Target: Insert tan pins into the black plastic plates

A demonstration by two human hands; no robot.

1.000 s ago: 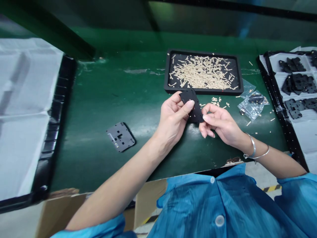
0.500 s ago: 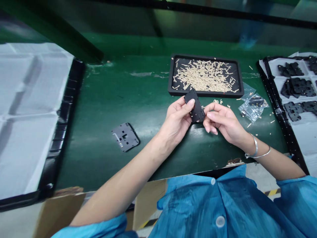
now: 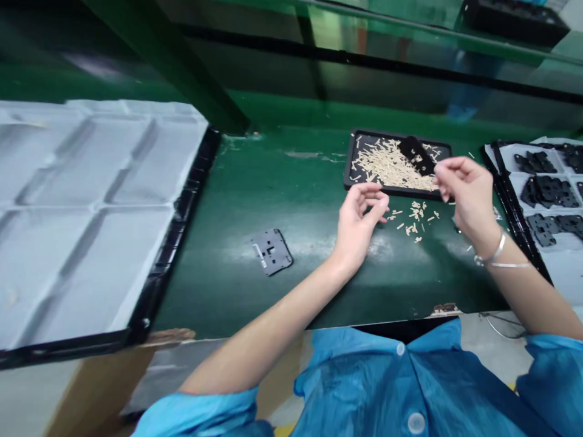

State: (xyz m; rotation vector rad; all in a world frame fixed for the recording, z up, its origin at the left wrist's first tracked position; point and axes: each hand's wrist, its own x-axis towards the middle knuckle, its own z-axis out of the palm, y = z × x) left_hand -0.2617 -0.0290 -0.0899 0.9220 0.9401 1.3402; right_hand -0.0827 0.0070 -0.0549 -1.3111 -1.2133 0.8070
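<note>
My right hand (image 3: 464, 185) is raised over the right end of a black tray (image 3: 351, 159) of small beige strips and pinches a flat black plastic part (image 3: 416, 155) by its near end. My left hand (image 3: 361, 220) hovers over the green table just in front of the tray, fingers loosely curled and apart, holding nothing. Loose beige strips (image 3: 415, 220) lie scattered on the table between my hands. A grey plate part (image 3: 271, 250) lies flat on the table to the left of my left hand.
A large black tray lined with white sheet (image 3: 86, 206) fills the left side. At the right edge stands a white-lined tray (image 3: 517, 185) with several piles of black parts. A cardboard box (image 3: 100, 382) sits below the table's front edge.
My left hand has let go of the black part and dropped toward the table. My right hand has carried the part up and right over the tray. The view has shifted left.
</note>
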